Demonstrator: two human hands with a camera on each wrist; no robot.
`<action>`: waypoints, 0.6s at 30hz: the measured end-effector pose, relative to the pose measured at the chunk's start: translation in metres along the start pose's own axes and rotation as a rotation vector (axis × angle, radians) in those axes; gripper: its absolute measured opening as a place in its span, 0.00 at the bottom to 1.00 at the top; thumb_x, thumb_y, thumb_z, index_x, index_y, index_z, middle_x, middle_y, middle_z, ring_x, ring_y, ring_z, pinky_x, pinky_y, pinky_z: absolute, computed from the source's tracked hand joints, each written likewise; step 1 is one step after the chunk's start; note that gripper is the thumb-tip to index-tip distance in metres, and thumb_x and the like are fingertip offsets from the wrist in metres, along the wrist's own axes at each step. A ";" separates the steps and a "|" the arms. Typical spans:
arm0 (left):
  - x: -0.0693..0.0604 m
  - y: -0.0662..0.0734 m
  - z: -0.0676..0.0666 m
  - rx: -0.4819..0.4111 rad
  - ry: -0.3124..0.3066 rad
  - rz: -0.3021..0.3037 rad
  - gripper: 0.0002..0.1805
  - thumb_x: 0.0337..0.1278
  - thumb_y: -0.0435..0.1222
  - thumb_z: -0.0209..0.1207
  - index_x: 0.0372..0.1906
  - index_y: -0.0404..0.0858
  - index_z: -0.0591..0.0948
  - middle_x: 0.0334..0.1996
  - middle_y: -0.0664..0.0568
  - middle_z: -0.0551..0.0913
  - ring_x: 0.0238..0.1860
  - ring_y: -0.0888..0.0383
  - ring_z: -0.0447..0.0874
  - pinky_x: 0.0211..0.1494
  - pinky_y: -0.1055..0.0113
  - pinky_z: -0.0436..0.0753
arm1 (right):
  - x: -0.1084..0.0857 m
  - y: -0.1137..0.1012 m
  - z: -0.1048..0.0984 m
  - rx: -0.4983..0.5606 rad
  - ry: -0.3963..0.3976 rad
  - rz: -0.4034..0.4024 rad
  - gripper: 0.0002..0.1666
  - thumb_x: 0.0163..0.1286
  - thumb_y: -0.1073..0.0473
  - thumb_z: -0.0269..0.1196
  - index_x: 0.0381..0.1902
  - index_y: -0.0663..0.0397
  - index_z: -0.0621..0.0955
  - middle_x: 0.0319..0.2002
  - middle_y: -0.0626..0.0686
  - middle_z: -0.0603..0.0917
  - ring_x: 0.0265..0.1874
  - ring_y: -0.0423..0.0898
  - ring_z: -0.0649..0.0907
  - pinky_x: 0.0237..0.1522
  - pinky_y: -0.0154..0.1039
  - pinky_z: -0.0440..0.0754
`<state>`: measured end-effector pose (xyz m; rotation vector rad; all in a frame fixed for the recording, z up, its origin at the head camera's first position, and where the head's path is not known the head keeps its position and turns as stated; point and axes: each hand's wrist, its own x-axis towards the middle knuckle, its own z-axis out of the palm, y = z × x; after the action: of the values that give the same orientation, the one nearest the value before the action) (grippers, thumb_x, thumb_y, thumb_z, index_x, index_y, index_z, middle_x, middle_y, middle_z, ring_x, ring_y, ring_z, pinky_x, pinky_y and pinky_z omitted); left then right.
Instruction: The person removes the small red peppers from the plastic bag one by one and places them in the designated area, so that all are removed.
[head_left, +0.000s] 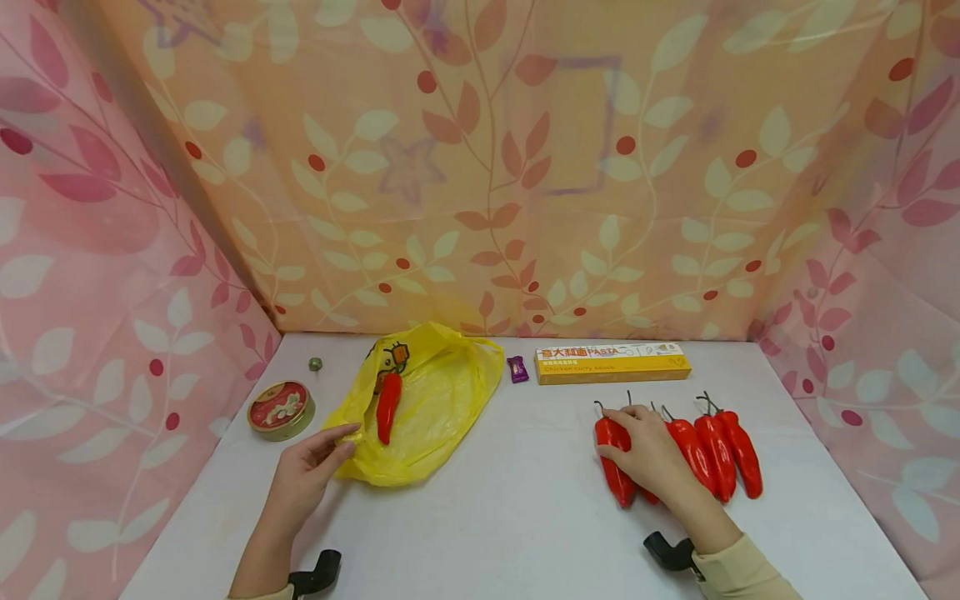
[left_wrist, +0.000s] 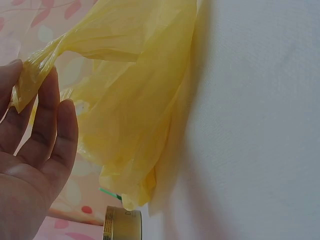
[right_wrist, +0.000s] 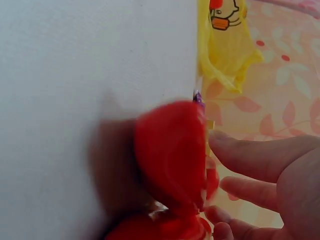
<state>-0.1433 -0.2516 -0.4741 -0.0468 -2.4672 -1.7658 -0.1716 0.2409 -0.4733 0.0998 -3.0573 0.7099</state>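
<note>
My left hand [head_left: 303, 475] pinches the near left edge of a yellow plastic bag [head_left: 442, 417] between thumb and fingers; the left wrist view shows the gathered plastic [left_wrist: 37, 75] there. One red chili pepper [head_left: 388, 408] lies against the bag's yellow film; whether it is inside, I cannot tell. At the right, my right hand [head_left: 648, 446] is over the leftmost red chili pepper [head_left: 617, 475] of a row, thumb and fingertips at its upper part. In the right wrist view a gap shows between thumb and fingers beside a pepper [right_wrist: 172, 150]. The hand partly hides neighbouring peppers.
Several more red chili peppers [head_left: 716, 458] lie side by side right of the hand. Behind stand a yellow pasta box [head_left: 613, 367] and a small purple wrapped sweet [head_left: 517, 369]. A round tin [head_left: 281, 410] and a small green object [head_left: 315, 364] are at the left.
</note>
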 end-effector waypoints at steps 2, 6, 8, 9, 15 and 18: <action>0.000 0.000 0.000 -0.007 0.000 0.001 0.19 0.67 0.39 0.64 0.59 0.36 0.83 0.58 0.41 0.83 0.48 0.69 0.83 0.51 0.80 0.81 | 0.001 0.000 -0.002 0.000 0.005 -0.015 0.39 0.58 0.49 0.76 0.67 0.52 0.78 0.61 0.66 0.75 0.59 0.64 0.73 0.43 0.61 0.87; 0.000 0.000 0.000 -0.013 0.002 -0.008 0.19 0.67 0.39 0.64 0.59 0.36 0.83 0.58 0.42 0.83 0.48 0.70 0.82 0.51 0.80 0.81 | 0.004 -0.004 -0.008 0.014 0.020 -0.052 0.37 0.60 0.50 0.75 0.66 0.51 0.78 0.60 0.65 0.77 0.58 0.63 0.74 0.45 0.61 0.86; 0.000 0.000 0.000 -0.016 0.003 -0.015 0.19 0.67 0.39 0.64 0.59 0.36 0.83 0.58 0.42 0.83 0.49 0.71 0.82 0.51 0.81 0.81 | 0.006 -0.008 -0.012 0.031 0.023 -0.065 0.37 0.61 0.50 0.74 0.67 0.49 0.78 0.61 0.64 0.77 0.58 0.62 0.75 0.46 0.61 0.86; 0.000 0.000 0.001 -0.014 0.002 -0.018 0.20 0.67 0.39 0.63 0.60 0.36 0.83 0.59 0.42 0.83 0.49 0.71 0.82 0.51 0.81 0.81 | 0.007 -0.011 -0.014 0.042 0.023 -0.068 0.36 0.61 0.50 0.74 0.67 0.48 0.78 0.61 0.64 0.77 0.59 0.62 0.75 0.46 0.61 0.86; 0.000 0.000 0.000 -0.005 -0.003 -0.022 0.20 0.67 0.40 0.63 0.60 0.37 0.83 0.59 0.41 0.82 0.48 0.70 0.82 0.51 0.81 0.81 | 0.012 -0.035 -0.023 0.120 0.028 -0.121 0.35 0.63 0.49 0.73 0.67 0.46 0.78 0.64 0.60 0.77 0.62 0.61 0.75 0.54 0.65 0.82; 0.001 -0.001 0.000 -0.003 -0.005 -0.016 0.20 0.67 0.40 0.63 0.60 0.37 0.83 0.59 0.40 0.82 0.48 0.70 0.82 0.51 0.81 0.81 | 0.018 -0.050 -0.024 0.165 0.023 -0.155 0.35 0.62 0.49 0.73 0.67 0.45 0.78 0.63 0.57 0.78 0.61 0.59 0.77 0.55 0.61 0.82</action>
<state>-0.1440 -0.2515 -0.4749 -0.0324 -2.4752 -1.7782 -0.1867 0.2052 -0.4296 0.3220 -2.9232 0.9426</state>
